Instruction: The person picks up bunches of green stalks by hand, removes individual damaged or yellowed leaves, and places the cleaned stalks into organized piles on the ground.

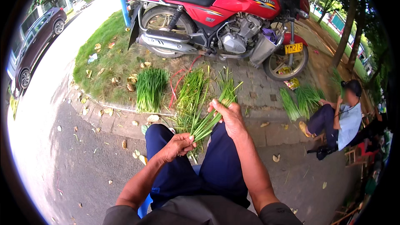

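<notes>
Between my knees, my right hand [230,118] grips a small bunch of long green stalks, likely garlic chives [204,127]. My left hand [178,146] pinches the lower ends of the same bunch, fingers and thumb closed on them. The upper ends point away toward the paving. Just beyond my left knee, a loose, tangled heap of yellower stalks [189,92] lies on the ground. To its left is a neat, dense pile of darker green chives [152,90], laid side by side. A few more cut stalks [225,78] lie past my right hand.
A red motorcycle [212,12] stands across the far side. Red plastic string [177,84] lies between the piles. At right, a seated person [347,112] holds stalks beside more green bunches [301,100]. A stone kerb [253,128] crosses before me. Dry leaves [153,118] are scattered about.
</notes>
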Motion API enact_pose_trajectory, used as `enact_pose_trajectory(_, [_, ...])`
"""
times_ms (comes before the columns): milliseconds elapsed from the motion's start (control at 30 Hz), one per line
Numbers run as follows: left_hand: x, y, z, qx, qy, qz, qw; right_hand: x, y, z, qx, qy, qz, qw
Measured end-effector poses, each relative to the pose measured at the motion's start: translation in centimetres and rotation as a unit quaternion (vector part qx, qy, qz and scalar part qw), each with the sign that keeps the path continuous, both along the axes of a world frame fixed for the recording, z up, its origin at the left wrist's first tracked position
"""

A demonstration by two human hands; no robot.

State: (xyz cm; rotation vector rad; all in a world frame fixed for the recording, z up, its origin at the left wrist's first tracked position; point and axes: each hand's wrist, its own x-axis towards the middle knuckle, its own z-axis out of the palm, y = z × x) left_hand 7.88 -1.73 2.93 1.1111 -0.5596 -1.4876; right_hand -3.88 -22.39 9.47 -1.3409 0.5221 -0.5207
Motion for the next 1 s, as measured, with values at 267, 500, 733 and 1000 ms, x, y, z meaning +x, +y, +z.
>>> enact_pose_trajectory(267, [1.0,0.3,-0.6,0.002,0.023,0.026,0.999,-3.5,-7.6,2.1,0.063,-0.225,-0.291,0.928])
enact_pose_trajectory(500, [1.0,0.6,-1.0,-0.071,0.217,0.016,0.974,-2.9,-3.1,-1.5,0.068,0.029,-0.080,0.994])
enact_pose_trajectory(733, [0.2,0.3,0.2,-0.045,0.208,-0.042,0.976,0.1,2.9,-3.9,0.130,0.025,0.149,0.980])
enact_pose_trajectory(1000, [-0.5,-0.2,1.3,0.007,0.188,0.022,0.982,0.2,2.0,-4.3,0.134,0.005,0.032,0.990])
